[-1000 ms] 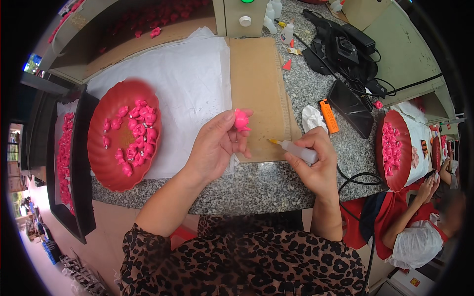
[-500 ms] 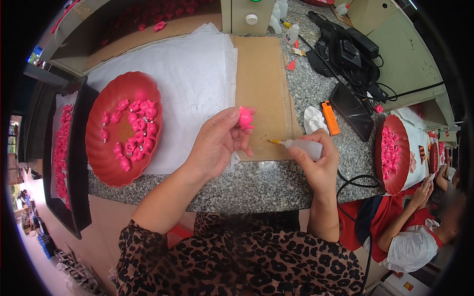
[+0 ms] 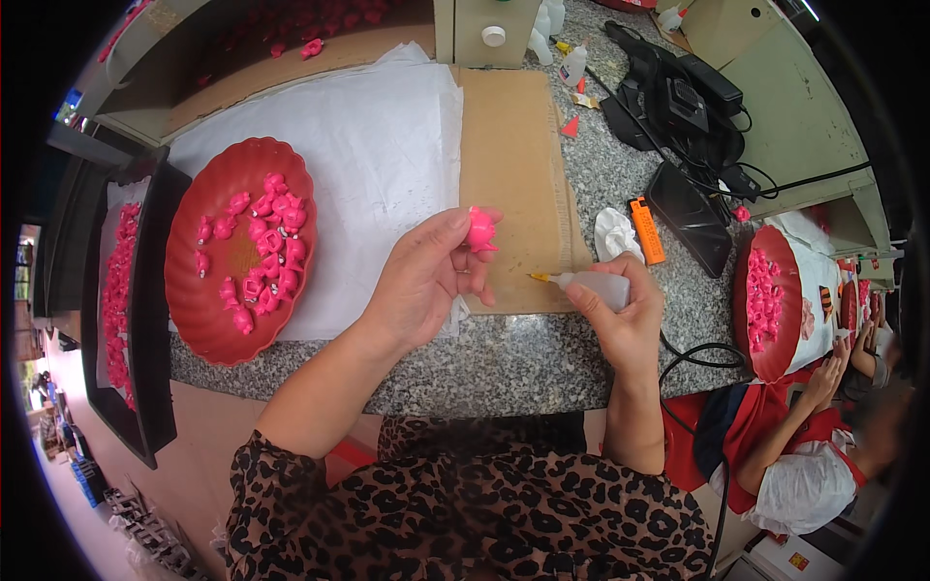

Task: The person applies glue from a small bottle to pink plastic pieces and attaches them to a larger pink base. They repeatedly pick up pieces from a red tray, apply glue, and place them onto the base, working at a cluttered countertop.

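Observation:
Between thumb and fingers, my left hand point(image 3: 418, 276) pinches a small pink plastic figure point(image 3: 480, 230) above the cardboard sheet point(image 3: 513, 145). My right hand point(image 3: 630, 315) is wrapped round a translucent squeeze bottle point(image 3: 603, 289); its thin yellowish nozzle points left, toward the figure but apart from it. Left of my left hand, a red scalloped tray point(image 3: 194, 315) holds many similar pink pieces, some with small silvery parts. The tray stands on white paper point(image 3: 373, 145).
A black bin point(image 3: 160, 387) of pink pieces stands far left. Right of the cardboard lie crumpled tissue point(image 3: 614, 234), an orange lighter point(image 3: 647, 230), a dark flat device point(image 3: 690, 218) and black cables. Another red tray point(image 3: 790, 324) is near a co-worker point(image 3: 790, 484) at right.
Both hands keep almost the same pose, and the figure and bottle stay apart. The whole view has shifted very slightly.

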{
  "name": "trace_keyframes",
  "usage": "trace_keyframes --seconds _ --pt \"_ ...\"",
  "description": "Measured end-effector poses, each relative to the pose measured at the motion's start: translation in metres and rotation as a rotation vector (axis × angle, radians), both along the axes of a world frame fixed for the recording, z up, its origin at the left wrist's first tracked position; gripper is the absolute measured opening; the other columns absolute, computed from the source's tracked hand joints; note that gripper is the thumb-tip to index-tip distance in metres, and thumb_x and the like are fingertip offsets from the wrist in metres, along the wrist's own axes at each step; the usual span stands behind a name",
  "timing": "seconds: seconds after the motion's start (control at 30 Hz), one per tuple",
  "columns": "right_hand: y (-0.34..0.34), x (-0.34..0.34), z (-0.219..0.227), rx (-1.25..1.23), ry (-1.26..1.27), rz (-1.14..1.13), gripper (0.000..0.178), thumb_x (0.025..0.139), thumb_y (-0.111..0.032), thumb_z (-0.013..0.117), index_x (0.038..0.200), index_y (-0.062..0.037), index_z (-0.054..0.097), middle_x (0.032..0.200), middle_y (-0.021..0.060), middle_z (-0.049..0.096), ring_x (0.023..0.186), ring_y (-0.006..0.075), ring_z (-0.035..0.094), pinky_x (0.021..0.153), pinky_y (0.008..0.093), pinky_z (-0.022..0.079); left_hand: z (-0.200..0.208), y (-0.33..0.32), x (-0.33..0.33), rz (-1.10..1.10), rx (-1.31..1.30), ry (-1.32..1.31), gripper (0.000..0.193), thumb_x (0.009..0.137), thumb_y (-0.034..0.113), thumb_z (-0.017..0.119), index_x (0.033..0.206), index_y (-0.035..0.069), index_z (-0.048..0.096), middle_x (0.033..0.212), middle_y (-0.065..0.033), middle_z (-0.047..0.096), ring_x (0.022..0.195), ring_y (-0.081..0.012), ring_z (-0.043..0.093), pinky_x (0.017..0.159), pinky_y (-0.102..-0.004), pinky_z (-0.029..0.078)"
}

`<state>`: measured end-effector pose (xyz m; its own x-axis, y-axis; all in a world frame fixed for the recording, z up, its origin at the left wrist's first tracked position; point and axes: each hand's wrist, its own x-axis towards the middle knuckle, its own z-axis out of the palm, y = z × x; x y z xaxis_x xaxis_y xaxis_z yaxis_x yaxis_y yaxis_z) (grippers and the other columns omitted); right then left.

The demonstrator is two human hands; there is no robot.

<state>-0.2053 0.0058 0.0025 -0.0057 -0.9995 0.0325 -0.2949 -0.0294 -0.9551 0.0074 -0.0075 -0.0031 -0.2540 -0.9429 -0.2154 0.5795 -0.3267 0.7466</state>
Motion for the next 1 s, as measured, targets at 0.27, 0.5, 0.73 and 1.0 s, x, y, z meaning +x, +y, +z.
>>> trace_keyframes --seconds 0.27,0.5,0.73,1.0 --pt "0.000 -0.003 -0.004 0.026 -0.119 -0.031 0.025 0.069 -0.010 0.071 0.082 -0.0008 0.052 0.071 0.0051 0.056 0.063 0.0086 0.052 0.056 0.0207 0.042 0.000 0.000 0.000 -0.006 0.011 0.007 0.039 0.091 0.030 0.038 0.109 -0.002 0.049 0.075 -0.0045 0.053 0.058 -0.0108 0.049 0.055 -0.0300 0.048" --pt "-0.006 -0.002 -0.001 0.259 -0.923 -0.040 0.024 0.078 -0.005 0.060 0.097 -0.0024 0.046 0.093 0.0130 0.055 0.078 0.0188 0.059 0.070 0.0288 0.051 0.001 0.004 -0.005 -0.084 -0.044 0.002 0.040 0.091 0.033 0.040 0.109 -0.002 0.047 0.080 -0.0067 0.053 0.060 -0.0118 0.050 0.058 -0.0331 0.050" --pt "-0.006 0.001 -0.001 0.304 -1.022 0.005 0.020 0.082 -0.011 0.057 0.099 -0.0048 0.048 0.092 0.0088 0.057 0.084 0.0174 0.057 0.072 0.0296 0.047 -0.001 0.005 -0.010 -0.120 -0.071 -0.019 0.033 0.089 0.026 0.045 0.110 0.001 0.046 0.093 -0.0103 0.055 0.068 -0.0128 0.053 0.065 -0.0336 0.051" --pt "0.001 0.020 -0.003 0.312 -0.920 0.131 0.028 0.082 -0.005 0.056 0.107 0.0012 0.045 0.103 0.0107 0.054 0.093 0.0171 0.055 0.082 0.0283 0.044 -0.003 0.013 -0.013 -0.274 -0.178 -0.106 0.024 0.084 0.010 0.056 0.105 0.002 0.051 0.100 -0.0063 0.055 0.078 -0.0110 0.056 0.066 -0.0254 0.049"
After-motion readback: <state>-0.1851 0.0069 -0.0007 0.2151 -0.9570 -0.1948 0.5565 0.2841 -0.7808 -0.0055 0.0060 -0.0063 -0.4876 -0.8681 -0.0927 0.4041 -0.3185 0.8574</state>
